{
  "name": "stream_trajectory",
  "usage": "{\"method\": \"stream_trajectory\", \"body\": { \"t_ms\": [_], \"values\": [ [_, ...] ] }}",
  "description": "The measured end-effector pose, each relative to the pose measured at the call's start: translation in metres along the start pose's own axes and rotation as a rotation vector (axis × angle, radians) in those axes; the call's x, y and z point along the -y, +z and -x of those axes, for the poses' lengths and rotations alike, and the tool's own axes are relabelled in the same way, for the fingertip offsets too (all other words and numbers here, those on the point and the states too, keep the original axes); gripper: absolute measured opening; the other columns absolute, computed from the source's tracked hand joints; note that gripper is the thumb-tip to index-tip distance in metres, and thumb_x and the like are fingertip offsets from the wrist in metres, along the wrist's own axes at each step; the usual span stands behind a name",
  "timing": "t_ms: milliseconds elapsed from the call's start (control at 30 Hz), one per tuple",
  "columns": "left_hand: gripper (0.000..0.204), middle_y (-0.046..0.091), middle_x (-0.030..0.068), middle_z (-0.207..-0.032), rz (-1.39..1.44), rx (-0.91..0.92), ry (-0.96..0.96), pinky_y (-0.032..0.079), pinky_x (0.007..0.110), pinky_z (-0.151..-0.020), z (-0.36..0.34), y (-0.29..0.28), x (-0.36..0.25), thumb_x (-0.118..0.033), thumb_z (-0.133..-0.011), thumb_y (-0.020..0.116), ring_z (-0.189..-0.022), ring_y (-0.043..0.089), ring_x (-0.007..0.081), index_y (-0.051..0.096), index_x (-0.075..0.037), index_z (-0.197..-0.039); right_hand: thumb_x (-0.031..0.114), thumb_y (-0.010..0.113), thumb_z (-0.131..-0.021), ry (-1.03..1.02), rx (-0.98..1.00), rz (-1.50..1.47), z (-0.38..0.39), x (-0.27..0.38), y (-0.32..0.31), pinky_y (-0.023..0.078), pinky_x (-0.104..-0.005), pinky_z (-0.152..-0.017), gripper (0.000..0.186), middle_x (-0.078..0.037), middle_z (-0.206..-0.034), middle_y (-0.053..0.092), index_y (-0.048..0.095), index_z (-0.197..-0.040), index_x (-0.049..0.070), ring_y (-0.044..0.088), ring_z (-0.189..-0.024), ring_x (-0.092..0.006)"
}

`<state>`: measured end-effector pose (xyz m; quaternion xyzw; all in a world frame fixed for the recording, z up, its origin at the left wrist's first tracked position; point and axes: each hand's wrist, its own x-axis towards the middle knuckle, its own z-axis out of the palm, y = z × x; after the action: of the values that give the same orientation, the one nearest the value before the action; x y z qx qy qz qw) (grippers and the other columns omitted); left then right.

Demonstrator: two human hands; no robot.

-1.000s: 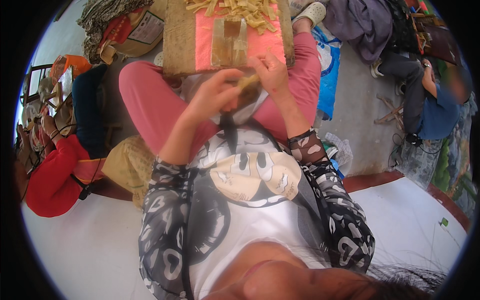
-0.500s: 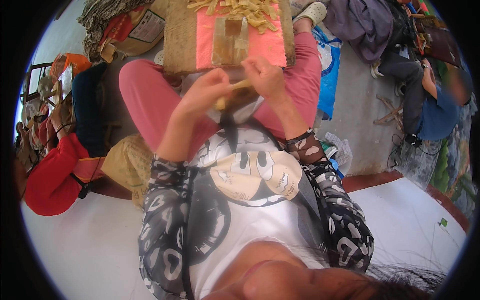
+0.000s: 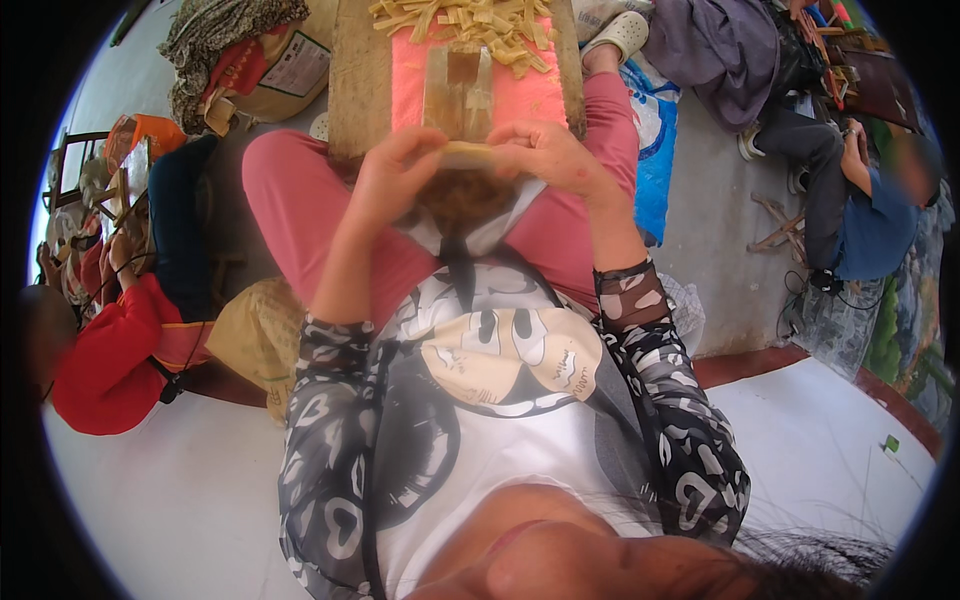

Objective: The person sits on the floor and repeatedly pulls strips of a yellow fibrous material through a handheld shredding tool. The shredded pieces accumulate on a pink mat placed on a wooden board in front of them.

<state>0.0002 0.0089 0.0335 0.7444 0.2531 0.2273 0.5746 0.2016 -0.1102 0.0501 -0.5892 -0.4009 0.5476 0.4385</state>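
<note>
Between my hands a pale yellow, flat strip (image 3: pixel 467 154) is stretched level, its exact kind unclear. My left hand (image 3: pixel 393 172) pinches one end, and my right hand (image 3: pixel 552 157) grips the other with bent fingers. Just beyond the strip lies a brownish, box-like block (image 3: pixel 458 98) with a shiny surface. It rests on a pink cloth (image 3: pixel 408 92) spread over a wooden board (image 3: pixel 352 85). Several similar yellowish strips (image 3: pixel 490 28) are heaped at the cloth's far end. Under my hands, a whitish bag (image 3: pixel 425 235) between my legs holds blurred brown material (image 3: pixel 465 200).
A blue and white sack (image 3: pixel 655 150) stands by my right leg, a tan sack (image 3: pixel 258 335) at my left. Another sack (image 3: pixel 285 75) lies far left. A person in red (image 3: pixel 105 370) sits left; another in blue (image 3: pixel 875 235) sits right, near a wooden stool (image 3: pixel 778 225).
My hands have moved apart and slightly away from me, toward the board's near edge. The strip now lies level between them; a yellow piece below my left hand is no longer visible.
</note>
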Motion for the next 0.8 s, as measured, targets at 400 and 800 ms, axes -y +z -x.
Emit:
{"method": "stream_trajectory", "body": {
  "t_ms": [400,800],
  "values": [
    [0.018,0.061,0.0074,-0.092,-0.732,-0.14,0.445,0.046,0.037,-0.077,-0.057,0.005,0.023,-0.005,-0.076,0.061,-0.088,0.056,0.0277,0.063,-0.008,-0.094,0.024,0.056,-0.086,-0.2,-0.55,0.579,-0.045,-0.02,0.01,0.049,-0.0342,-0.063,0.019,-0.012,-0.074,0.064,0.062,-0.095,0.008,0.064,-0.069,-0.0238],
    [0.025,0.059,0.009,-0.1,-0.66,-0.035,0.19,0.048,0.035,-0.075,-0.013,0.009,0.0,-0.007,-0.076,0.062,-0.089,0.058,0.0273,0.063,-0.007,-0.101,0.02,0.058,-0.084,-0.051,-0.528,0.262,-0.029,-0.023,0.008,0.048,-0.0331,-0.056,0.021,-0.011,-0.071,0.064,0.058,-0.092,0.001,0.061,-0.062,-0.0183]
  ]
}}
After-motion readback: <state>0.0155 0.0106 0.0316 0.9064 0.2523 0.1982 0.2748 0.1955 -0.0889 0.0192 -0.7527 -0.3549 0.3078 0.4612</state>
